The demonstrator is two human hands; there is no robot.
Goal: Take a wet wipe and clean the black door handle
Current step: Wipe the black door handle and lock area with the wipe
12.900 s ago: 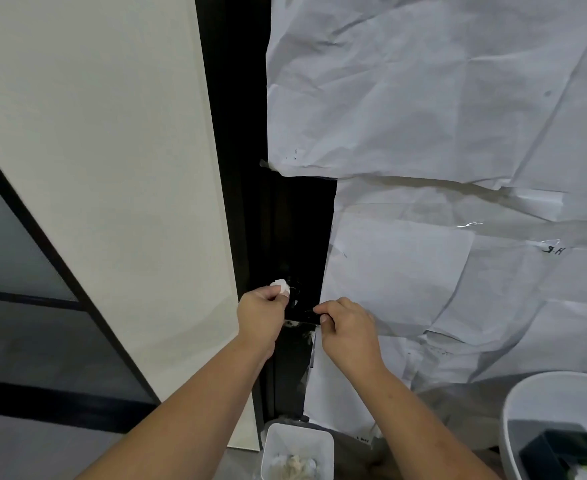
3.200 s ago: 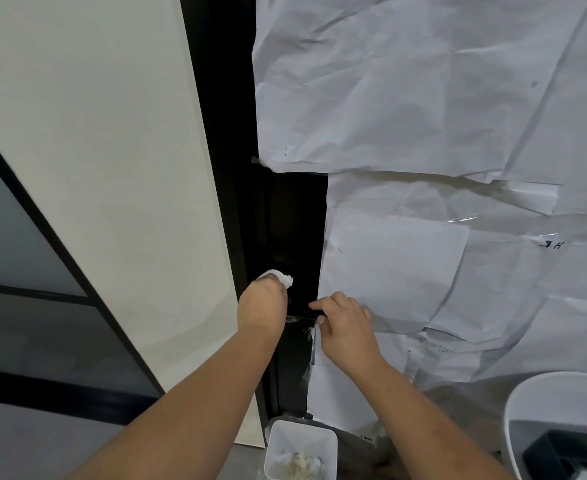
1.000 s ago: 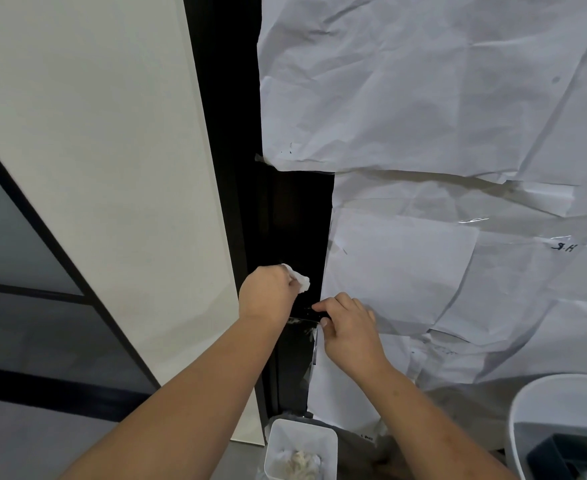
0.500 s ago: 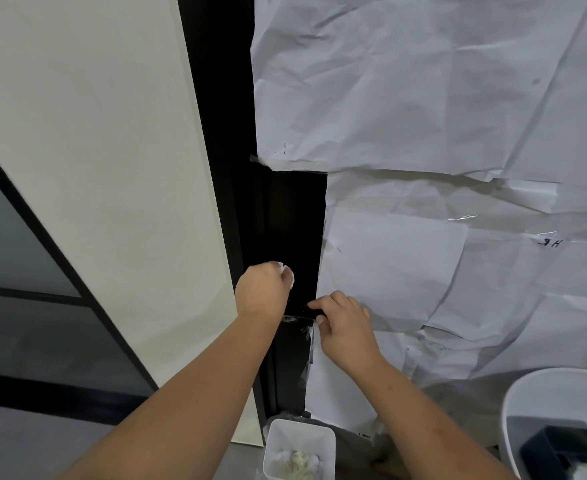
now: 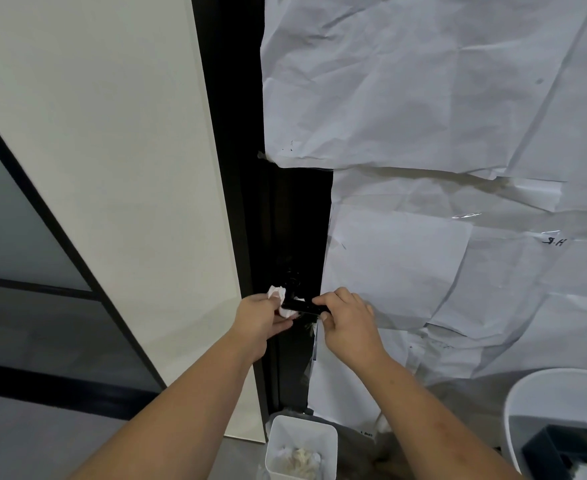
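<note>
The black door handle (image 5: 302,307) juts out level from a narrow black door strip between a pale wall and paper-covered glass. My left hand (image 5: 261,318) clutches a crumpled white wet wipe (image 5: 277,293) and presses it around the handle's left, inner end. My right hand (image 5: 345,322) pinches the handle's right tip between thumb and fingers. Just above the handle, the round black lock knob (image 5: 292,280) shows on the door.
Creased white paper sheets (image 5: 441,140) cover the door to the right. On the floor below stands a small white bin (image 5: 300,448) with used wipes. A large white tub (image 5: 541,403) holding a black box sits at the lower right. A cream wall panel (image 5: 112,168) fills the left.
My left hand has dropped from beside the lock knob to the handle's inner end, and the wipe now wraps the bar. My right hand keeps its pinch on the tip.
</note>
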